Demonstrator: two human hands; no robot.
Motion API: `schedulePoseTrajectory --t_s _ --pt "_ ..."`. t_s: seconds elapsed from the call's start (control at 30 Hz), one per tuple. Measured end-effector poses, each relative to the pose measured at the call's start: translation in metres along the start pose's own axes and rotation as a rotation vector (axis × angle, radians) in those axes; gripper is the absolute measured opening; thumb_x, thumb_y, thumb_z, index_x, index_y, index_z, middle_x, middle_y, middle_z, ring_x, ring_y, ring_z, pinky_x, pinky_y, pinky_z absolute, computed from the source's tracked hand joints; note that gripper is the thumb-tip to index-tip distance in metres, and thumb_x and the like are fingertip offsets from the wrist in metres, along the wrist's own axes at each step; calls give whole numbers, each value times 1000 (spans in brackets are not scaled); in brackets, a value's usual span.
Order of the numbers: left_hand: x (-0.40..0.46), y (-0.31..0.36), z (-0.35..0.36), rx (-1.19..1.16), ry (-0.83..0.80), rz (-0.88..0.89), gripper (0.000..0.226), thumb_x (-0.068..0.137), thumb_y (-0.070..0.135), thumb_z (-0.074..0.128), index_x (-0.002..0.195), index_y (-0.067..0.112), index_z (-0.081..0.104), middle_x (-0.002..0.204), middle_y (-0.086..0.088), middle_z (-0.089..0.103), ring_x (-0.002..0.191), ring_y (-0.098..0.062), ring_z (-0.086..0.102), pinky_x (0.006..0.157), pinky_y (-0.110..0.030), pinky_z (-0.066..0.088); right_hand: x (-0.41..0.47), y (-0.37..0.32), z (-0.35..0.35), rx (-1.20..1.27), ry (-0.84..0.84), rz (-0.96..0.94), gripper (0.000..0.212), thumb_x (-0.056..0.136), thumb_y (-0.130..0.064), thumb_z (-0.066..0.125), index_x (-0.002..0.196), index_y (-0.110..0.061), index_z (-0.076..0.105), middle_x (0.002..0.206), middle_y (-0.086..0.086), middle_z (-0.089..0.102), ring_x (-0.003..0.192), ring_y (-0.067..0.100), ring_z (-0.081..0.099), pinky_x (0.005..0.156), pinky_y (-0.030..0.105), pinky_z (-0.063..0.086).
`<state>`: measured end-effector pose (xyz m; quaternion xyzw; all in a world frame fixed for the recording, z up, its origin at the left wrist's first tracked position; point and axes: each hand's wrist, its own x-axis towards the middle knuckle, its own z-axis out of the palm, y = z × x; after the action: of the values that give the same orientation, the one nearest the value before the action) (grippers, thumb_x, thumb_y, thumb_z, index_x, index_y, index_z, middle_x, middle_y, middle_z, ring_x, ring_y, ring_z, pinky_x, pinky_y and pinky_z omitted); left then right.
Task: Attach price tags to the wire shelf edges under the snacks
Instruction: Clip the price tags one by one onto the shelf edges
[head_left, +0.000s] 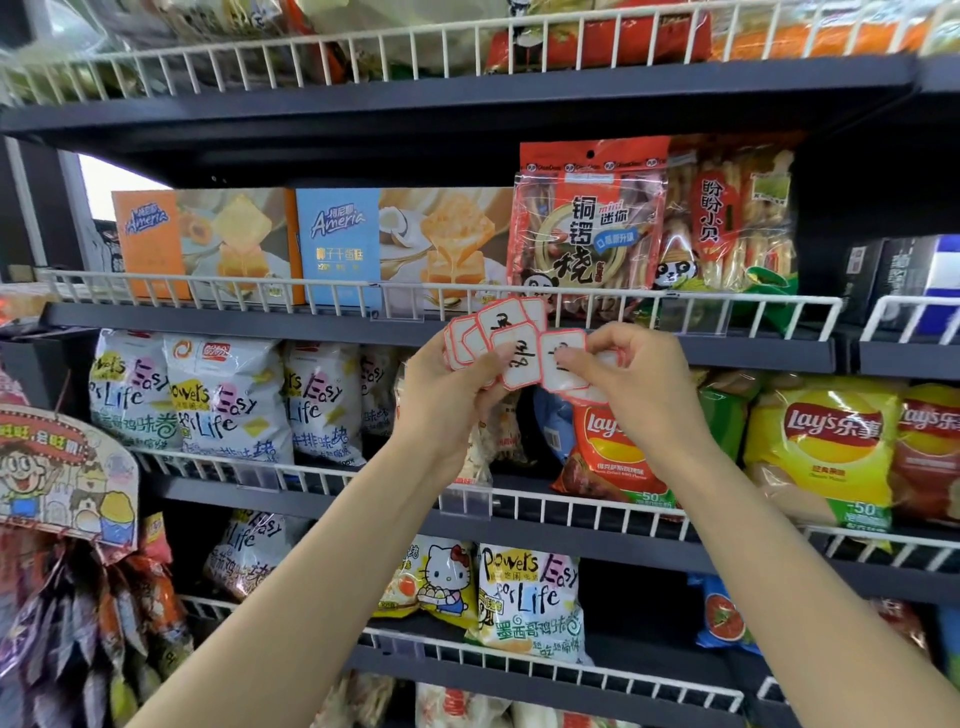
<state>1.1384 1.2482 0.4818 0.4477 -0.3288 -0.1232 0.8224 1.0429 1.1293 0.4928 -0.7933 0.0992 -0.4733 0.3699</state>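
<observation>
My left hand (451, 395) holds a fanned stack of white price tags (496, 332) with red borders and black handwritten numbers. My right hand (636, 374) pinches one tag (563, 364) at the right end of the fan, thumb and fingers on its right edge. Both hands are raised in front of the dark shelf edge just below the white wire rail (447, 296) that fronts the Ameria boxes (343, 244) and the red snack bag (589, 218). A clear tag holder (397, 306) hangs on that rail, left of the hands.
Below, a second wire rail (519, 499) fronts Lay's bags (826, 447) and white chip bags (228, 400), with a clear holder (465, 501) on it. A third rail (519, 660) runs lower still. A cartoon cardboard sign (62, 478) and hanging packets fill the left.
</observation>
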Motion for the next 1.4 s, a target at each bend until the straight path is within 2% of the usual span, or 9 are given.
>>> schedulePoseTrajectory --t_s 0.13,0.37,0.53,0.67,0.9,1.07,1.17,1.23,1.4 --pt "2 3 -1 -40 -48 -82 16 87 0 59 99 10 62 89 -3 71 76 -10 69 61 -19 56 5 7 -5 67 106 35 17 86 -21 65 73 -23 54 84 8 64 82 30 61 74 42 48" --pt "1 -4 11 267 -219 -136 14 86 0 61 95 11 63 86 -2 71 73 -8 69 62 -19 56 6 6 8 207 130 122 17 91 -17 57 86 -31 48 103 8 62 95 27 61 84 51 51" --pt "5 -8 16 347 -168 -33 18 86 3 63 101 14 60 87 1 70 73 -7 69 62 -21 55 5 1 12 593 82 239 17 94 -8 52 109 -14 57 101 10 66 75 11 64 62 21 52" --pt "9 -13 23 373 -87 36 25 87 7 64 111 11 57 101 -5 70 89 -17 68 68 -25 57 2 -1 10 822 62 349 21 97 -7 45 111 -8 61 93 6 70 74 10 68 58 20 53" --pt "20 -23 33 414 -66 24 30 87 9 64 115 11 55 108 -6 68 99 -20 66 90 -44 53 6 14 -22 377 49 272 5 90 -18 61 87 -18 65 89 6 71 84 23 67 77 35 54" --pt "27 -21 49 525 -109 111 44 85 18 68 124 18 47 119 -1 63 109 -18 61 94 -40 51 16 19 -55 266 42 216 8 88 -12 63 89 -12 71 75 1 70 60 6 63 50 15 48" --pt "32 -23 59 560 -122 146 38 87 13 65 119 18 45 114 1 63 103 -14 62 80 -22 52 23 26 -72 191 53 192 11 90 -11 60 97 -11 68 81 -1 69 62 1 62 49 10 46" --pt "37 -25 65 632 -161 148 40 87 14 65 122 17 46 115 0 62 102 -15 62 83 -27 53 30 30 -85 135 107 165 11 92 -9 57 99 -15 63 81 -6 65 63 -1 58 48 6 41" --pt "40 -31 91 896 -367 137 56 88 20 64 139 17 40 138 -6 49 119 -23 54 98 -39 47 46 38 -108 133 168 128 28 88 0 59 103 -17 44 96 6 65 77 13 64 70 27 54"
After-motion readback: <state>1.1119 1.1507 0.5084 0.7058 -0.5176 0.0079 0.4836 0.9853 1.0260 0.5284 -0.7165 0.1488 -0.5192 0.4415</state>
